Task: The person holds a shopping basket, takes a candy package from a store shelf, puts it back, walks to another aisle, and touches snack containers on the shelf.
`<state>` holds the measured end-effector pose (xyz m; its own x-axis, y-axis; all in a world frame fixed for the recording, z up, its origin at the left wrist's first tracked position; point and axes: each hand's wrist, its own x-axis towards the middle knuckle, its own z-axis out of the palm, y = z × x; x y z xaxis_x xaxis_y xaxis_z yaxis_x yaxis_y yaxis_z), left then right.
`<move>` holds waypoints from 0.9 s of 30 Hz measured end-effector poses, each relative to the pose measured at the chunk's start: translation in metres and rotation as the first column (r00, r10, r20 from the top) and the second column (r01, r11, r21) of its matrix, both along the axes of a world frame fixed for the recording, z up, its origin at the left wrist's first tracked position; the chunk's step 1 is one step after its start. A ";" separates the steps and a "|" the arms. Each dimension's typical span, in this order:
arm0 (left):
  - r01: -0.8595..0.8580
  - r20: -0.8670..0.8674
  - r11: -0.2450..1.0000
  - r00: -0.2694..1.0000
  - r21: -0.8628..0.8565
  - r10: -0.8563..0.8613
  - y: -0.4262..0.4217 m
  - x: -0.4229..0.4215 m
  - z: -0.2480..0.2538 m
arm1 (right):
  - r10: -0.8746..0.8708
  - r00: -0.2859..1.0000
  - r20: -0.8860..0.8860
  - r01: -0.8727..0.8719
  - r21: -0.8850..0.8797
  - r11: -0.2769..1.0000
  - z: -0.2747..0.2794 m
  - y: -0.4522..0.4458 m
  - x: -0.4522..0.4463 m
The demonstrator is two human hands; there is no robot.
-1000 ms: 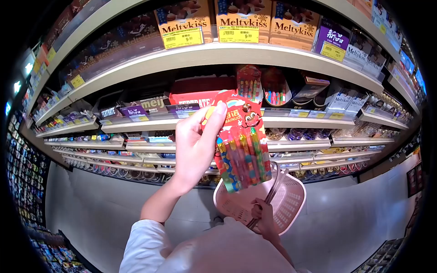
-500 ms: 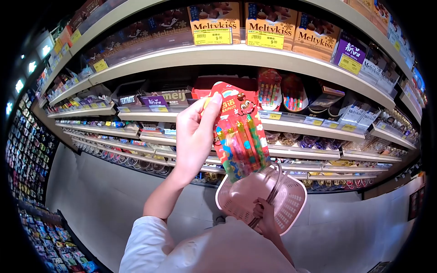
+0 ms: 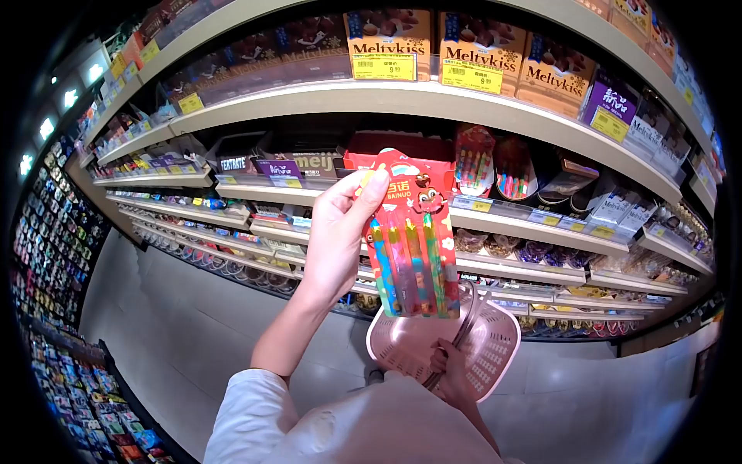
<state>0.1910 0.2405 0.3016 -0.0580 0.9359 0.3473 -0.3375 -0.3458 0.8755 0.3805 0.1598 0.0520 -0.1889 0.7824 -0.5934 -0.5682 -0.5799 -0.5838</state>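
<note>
Head view: left hand (image 3: pixel 338 236) pinches red pack (image 3: pixel 410 213), right hand (image 3: pixel 451 365) grips basket handle (image 3: pixel 466 329). Gentle pinch avoids creases imo.

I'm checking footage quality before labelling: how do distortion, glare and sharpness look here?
Head view: upper shelf edge bows, fisheye-style; head view: lights glare at far left; head view: the packet in the left hand shows legible BAINUO lettering, but fine print on yellow price tags is unreadable.

This is a shop: yellow price tags (image 3: pixel 384 68) line the front edge of a shelf (image 3: pixel 433 100) bearing Meltykiss boxes (image 3: pixel 483 40).
</note>
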 end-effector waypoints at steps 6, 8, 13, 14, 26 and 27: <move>0.556 0.646 0.818 0.570 0.151 -0.507 0.020 -0.001 -0.027 | -0.010 1.000 0.016 0.010 0.000 1.000 0.002 0.002 0.002; 0.637 0.744 0.703 0.294 0.316 -0.601 0.019 0.003 -0.038 | -0.005 1.000 0.010 0.005 0.008 1.000 -0.001 0.003 0.002; 0.690 0.789 0.604 0.078 0.399 -0.610 0.010 0.011 -0.049 | -0.023 1.000 0.008 0.023 -0.024 0.999 0.003 0.005 0.002; 0.694 0.803 0.629 0.122 0.351 -0.583 0.004 0.012 -0.044 | -0.015 1.000 0.007 0.015 -0.028 0.999 0.002 0.005 0.001; 0.686 0.699 0.546 0.076 0.481 -0.711 0.005 0.014 -0.037 | -0.032 0.999 -0.012 0.031 -0.075 0.997 -0.006 0.007 0.000; 0.666 0.696 0.569 0.103 0.483 -0.710 0.004 0.015 -0.037 | -0.017 1.000 -0.006 0.017 -0.050 0.999 -0.006 0.007 0.001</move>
<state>0.2056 0.2444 0.2648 0.3604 0.7176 0.5959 -0.9119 0.4054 0.0633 0.3814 0.1670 0.0456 -0.1793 0.7552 -0.6305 -0.5817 -0.5982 -0.5511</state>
